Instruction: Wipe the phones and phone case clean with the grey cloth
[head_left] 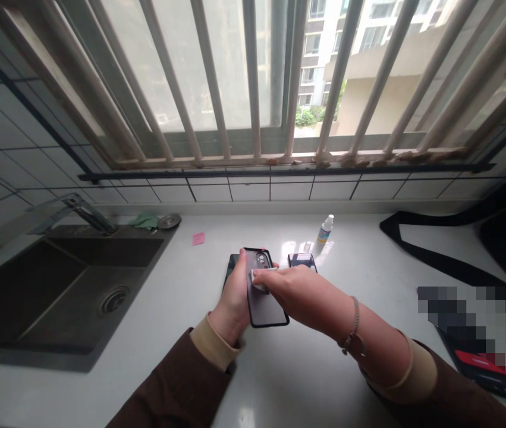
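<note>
I have the phone case [273,310] above the tabletop [159,362], left hand [233,291] clasping its sides, fingers of the right hand [295,287] pinching a white wipe [259,278] against its panel. It looks light, slightly bendy, slick; I'd grip the rim [270,325].

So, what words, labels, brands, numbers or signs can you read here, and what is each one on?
None can be read with certainty.
Small white bottle: a blue and yellow label, its print too small to read.
Pink paper: faint marks at most, too small to read.
Red patch on the dark item at right: pale marks, too blurred to read.
Black-rimmed phone case: no lettering I can make out.
</note>
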Demonstrator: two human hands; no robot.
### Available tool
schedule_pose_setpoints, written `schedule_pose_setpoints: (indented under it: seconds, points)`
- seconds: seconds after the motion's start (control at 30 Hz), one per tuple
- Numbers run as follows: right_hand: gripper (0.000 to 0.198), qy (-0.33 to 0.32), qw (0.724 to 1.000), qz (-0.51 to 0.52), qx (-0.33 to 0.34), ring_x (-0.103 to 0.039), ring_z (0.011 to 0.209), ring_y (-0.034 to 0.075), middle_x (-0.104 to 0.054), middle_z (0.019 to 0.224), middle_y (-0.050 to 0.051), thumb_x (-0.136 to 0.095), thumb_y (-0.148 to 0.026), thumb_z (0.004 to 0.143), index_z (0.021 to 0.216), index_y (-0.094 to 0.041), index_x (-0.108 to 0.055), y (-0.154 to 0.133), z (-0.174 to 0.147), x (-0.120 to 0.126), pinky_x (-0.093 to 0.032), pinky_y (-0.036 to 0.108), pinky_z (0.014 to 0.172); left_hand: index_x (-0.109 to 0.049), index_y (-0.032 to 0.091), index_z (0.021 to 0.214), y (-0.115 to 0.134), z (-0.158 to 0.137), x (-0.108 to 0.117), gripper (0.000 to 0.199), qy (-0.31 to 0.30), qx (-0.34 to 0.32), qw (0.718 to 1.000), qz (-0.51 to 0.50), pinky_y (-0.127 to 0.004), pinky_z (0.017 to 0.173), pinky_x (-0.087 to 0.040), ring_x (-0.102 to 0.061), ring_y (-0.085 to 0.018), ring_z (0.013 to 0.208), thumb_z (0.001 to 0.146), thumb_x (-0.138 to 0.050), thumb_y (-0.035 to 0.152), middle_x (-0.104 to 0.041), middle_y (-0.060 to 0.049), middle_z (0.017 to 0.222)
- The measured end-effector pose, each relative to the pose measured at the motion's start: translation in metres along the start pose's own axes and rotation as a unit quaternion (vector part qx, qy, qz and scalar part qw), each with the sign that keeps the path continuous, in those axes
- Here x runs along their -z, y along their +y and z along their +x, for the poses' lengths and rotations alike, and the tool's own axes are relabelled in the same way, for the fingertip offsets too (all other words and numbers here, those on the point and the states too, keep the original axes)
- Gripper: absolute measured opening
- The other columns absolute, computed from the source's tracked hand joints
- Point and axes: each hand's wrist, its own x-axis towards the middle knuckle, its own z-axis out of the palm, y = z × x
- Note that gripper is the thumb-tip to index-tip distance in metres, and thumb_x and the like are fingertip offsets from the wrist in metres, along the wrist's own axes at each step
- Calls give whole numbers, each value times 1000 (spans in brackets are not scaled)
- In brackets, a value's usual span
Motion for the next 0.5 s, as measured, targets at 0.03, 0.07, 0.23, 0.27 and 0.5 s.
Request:
schedule_pose_setpoints:
  seconds: [0.03,0.07,0.23,0.27,0.5]
  points:
    - [34,-13,1000,-4,-2,-74,76,20,-78,90,7,-57,-3,95,122,-20,-70,-3,-1,3,-51,28,65,-74,11,111,0,1,1,60,17,-17,1000,3,-39,81,-64,-79,-29,84,105,-45,64,-79,-16,94]
    - [34,-26,1000,-6,-1,-73,72,20,-77,86,5,-58,-4,96,121,-21,-71,-5,-1,7,-49,27,62,-73,11,110,1,1,1,60,31,-36,999,5,-39,78,-64,-78,-28,81,105,-45,64,-79,-15,92]
    - [30,-88,996,-2,20,-64,59,18,-72,70,2,-57,-9,97,113,-25,-76,-22,-7,24,-40,28,54,-73,10,103,7,2,0,60,101,-111,989,7,-39,76,-65,-77,-26,76,105,-45,63,-78,-15,92]
    - [29,-96,995,-1,21,-63,57,18,-71,68,2,-57,-9,97,112,-24,-77,-25,-8,26,-39,28,53,-73,10,103,8,2,0,58,111,-126,986,6,-39,78,-65,-77,-25,77,105,-47,62,-78,-15,94]
    - [24,-72,982,160,-75,-67,68,14,-77,79,1,-60,-10,95,102,-23,-80,-20,-10,45,-41,23,61,-75,7,99,8,0,-1,67,39,-73,996,28,-37,73,-64,-76,-26,75,107,-39,62,-77,-17,87]
